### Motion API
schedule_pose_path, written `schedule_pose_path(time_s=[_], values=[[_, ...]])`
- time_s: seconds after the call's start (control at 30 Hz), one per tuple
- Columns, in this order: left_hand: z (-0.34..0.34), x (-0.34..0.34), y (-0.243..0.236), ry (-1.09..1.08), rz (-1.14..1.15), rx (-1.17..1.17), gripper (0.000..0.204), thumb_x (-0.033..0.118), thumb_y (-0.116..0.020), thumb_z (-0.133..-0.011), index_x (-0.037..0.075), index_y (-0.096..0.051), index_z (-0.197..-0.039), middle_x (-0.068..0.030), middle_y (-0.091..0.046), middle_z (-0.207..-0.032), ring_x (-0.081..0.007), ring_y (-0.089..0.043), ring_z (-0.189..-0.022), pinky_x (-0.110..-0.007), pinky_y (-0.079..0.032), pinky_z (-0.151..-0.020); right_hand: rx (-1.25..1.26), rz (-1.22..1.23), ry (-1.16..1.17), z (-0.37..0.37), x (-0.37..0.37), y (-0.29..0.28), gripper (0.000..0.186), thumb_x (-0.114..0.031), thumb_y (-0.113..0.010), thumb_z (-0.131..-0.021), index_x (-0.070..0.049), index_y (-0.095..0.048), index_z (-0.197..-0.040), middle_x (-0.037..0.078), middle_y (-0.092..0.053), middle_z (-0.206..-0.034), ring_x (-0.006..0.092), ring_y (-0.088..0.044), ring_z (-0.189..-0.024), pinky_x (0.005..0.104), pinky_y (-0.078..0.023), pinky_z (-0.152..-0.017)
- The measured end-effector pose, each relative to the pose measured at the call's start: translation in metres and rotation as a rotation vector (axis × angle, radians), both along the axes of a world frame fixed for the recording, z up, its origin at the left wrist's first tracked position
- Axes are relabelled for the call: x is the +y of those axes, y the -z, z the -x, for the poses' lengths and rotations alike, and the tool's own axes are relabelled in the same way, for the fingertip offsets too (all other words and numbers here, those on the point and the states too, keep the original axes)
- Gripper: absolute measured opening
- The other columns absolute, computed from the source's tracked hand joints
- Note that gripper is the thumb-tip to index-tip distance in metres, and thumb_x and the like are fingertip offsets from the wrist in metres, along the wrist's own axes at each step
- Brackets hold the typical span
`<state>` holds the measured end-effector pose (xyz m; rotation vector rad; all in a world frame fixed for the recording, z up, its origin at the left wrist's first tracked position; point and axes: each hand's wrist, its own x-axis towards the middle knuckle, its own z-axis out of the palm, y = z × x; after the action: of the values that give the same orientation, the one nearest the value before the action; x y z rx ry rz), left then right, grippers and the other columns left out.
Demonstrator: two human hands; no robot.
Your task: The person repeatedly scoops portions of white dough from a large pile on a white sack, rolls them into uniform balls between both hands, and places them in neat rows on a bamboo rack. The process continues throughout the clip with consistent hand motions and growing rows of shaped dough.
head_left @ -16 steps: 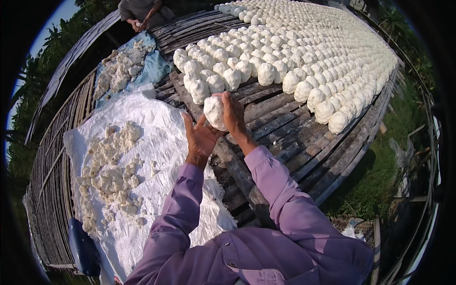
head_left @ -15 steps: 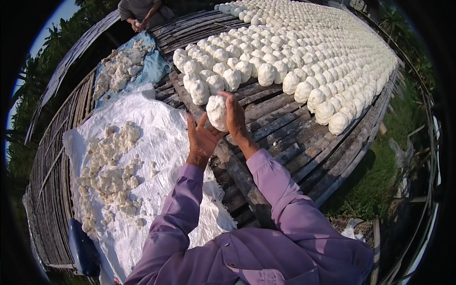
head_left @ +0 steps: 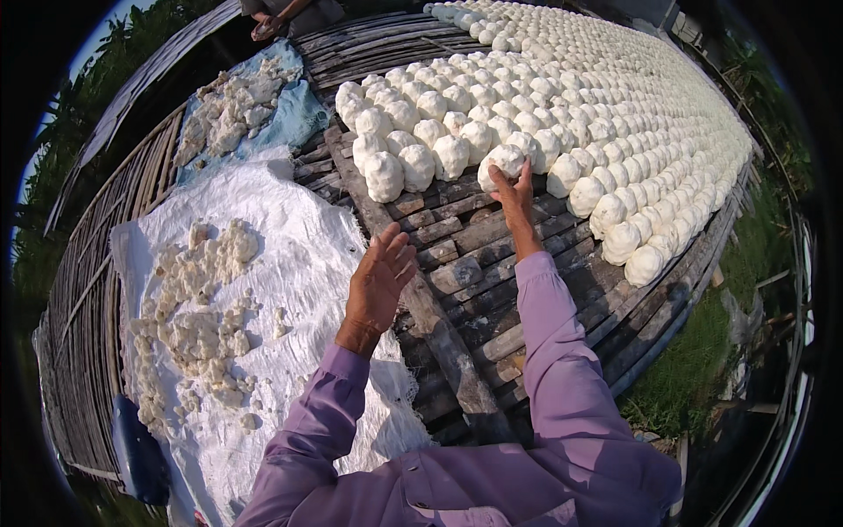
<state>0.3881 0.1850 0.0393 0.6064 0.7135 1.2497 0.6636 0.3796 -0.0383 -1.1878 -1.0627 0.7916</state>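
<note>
My right hand (head_left: 515, 195) reaches forward and curls its fingers round a lumpy white ball (head_left: 500, 164), at the near edge of the rows. Whether the ball rests on the slats I cannot tell. Beyond it stand many similar white balls (head_left: 451, 156), packed side by side on the slatted platform (head_left: 483, 307). My left hand (head_left: 379, 279) hovers over the edge of the white sheet (head_left: 303, 237) and a long beam, holding nothing, its fingers slightly bent and apart. On the sheet, to the left, lie loose off-white crumbly lumps (head_left: 202, 325).
A second crumbly heap (head_left: 230, 110) lies on a blue sheet (head_left: 299, 114) at the far left. Behind it, another person's hands (head_left: 268, 26) are at the top edge. A dark blue rounded object (head_left: 140, 452) sits at the lower left. Grass (head_left: 672, 378) borders the platform's right side.
My right hand has carried the white ball forward and right, to the rows' near edge. My left hand has come away from it and now sits apart, lower in view.
</note>
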Motion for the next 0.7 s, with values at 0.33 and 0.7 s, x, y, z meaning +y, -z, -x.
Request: schedule_pose_path(time_s=[0.33, 0.7], values=[[0.111, -0.124, 0.01, -0.386, 0.036, 0.421, 0.072, 0.048, -0.054, -0.101, 0.003, -0.036, -0.154, -0.0194, -0.046, -0.152, -0.0332, -0.042, -0.142, -0.047, -0.032, -0.117, -0.807, 0.049, 0.221, 0.021, 0.015, -0.007, 0.057, -0.015, -0.063, -0.095, -0.004, -0.046, -0.149, 0.023, -0.051, -0.145, 0.0423, -0.043, -0.136, 0.0473, -0.04, -0.111], [0.197, -0.285, 0.058, -0.577, -0.07, 1.293, 0.049, 0.034, -0.063, -0.1, 0.011, -0.055, -0.142, -0.0226, -0.049, -0.148, -0.0403, -0.044, -0.139, -0.047, -0.038, -0.114, -0.584, 0.042, -1.222, 0.364, -0.233, -0.04, 0.042, -0.033, -0.069, -0.097, 0.0, -0.069, -0.123, 0.018, -0.073, -0.116, 0.0276, -0.07, -0.109, 0.0356, -0.053, -0.094]])
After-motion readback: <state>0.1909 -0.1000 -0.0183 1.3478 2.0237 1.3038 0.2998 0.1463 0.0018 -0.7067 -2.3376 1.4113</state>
